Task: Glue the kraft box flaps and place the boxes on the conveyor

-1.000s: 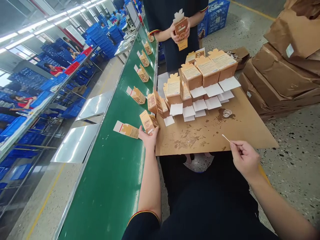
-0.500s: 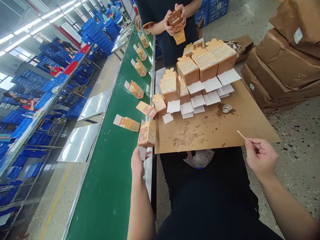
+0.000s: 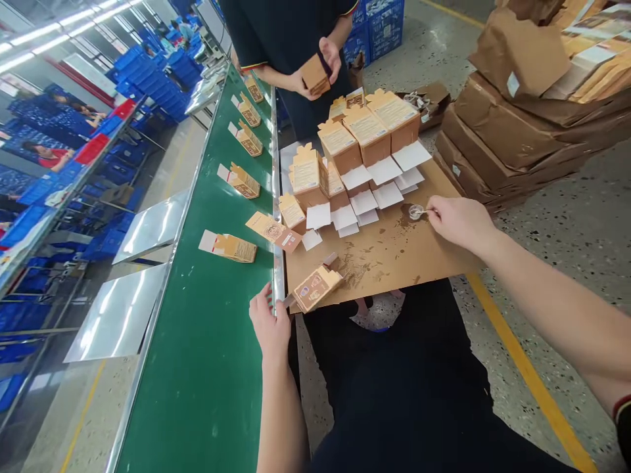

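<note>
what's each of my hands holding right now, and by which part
Left hand holds a small carton by its white end flap, at the board's near edge. Right hand pinches a thin stick by its back end, tip in the small glue cup.

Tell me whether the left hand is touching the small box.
Touching: the head view shows the left hand gripping the white flap of the small box.

The person wears dark clothing, short sleeves edged with red and yellow piping; forearms bare.
</note>
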A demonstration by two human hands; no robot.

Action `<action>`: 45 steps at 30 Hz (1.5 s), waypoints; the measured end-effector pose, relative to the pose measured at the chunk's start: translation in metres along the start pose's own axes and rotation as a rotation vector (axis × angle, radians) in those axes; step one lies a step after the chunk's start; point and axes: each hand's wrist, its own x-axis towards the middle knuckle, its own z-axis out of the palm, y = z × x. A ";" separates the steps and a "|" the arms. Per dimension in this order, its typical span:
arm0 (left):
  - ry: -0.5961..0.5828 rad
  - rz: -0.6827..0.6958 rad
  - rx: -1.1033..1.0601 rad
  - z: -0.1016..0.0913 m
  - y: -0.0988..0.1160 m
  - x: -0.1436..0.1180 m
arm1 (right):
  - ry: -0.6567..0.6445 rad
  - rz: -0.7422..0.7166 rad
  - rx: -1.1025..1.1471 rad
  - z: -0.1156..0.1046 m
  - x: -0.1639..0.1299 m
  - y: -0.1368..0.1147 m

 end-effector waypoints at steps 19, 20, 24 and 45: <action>-0.172 -0.329 -1.090 0.037 0.084 0.013 | 0.338 -0.325 0.763 0.062 -0.098 -0.042; -0.175 -0.372 -1.133 0.049 0.081 0.011 | 0.328 -0.332 0.783 0.071 -0.103 -0.051; -0.127 -0.462 -1.190 0.090 0.062 0.002 | 0.283 -0.403 0.787 0.105 -0.112 -0.077; 0.083 -0.380 -0.854 0.099 0.096 -0.023 | 0.294 -0.551 0.538 0.146 -0.098 -0.096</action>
